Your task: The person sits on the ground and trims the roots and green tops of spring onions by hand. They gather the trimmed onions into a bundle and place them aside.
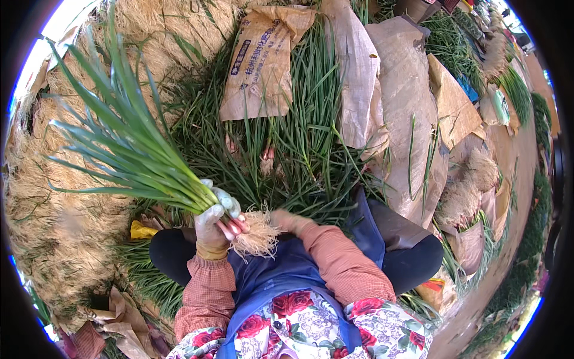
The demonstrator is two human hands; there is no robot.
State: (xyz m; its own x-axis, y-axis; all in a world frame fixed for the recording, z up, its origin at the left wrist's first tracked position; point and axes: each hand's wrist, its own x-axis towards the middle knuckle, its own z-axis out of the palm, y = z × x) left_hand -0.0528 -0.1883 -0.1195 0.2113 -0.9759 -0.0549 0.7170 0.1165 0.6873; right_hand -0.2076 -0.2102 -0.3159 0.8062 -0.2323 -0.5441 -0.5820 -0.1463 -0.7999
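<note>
My left hand (216, 215), in a whitish glove, is closed around the lower stems of a bunch of green garlic (152, 158). Its long green leaves fan out to the upper left. The pinkish stem ends and a tuft of pale, stringy roots (256, 234) stick out on the right side of my fist. Just to the right of those roots, my right hand (290, 221) is smeared by motion, so its fingers cannot be made out. A blue apron (281, 266) covers my lap below both hands.
A heap of loose green garlic (308, 137) lies ahead, partly covered by a brown paper sack (257, 72) and a pale sheet (359, 78). Many pale roots (66, 209) spread along the left. Brown sheeting (406, 107) and a root-ended bundle (463, 194) lie to the right.
</note>
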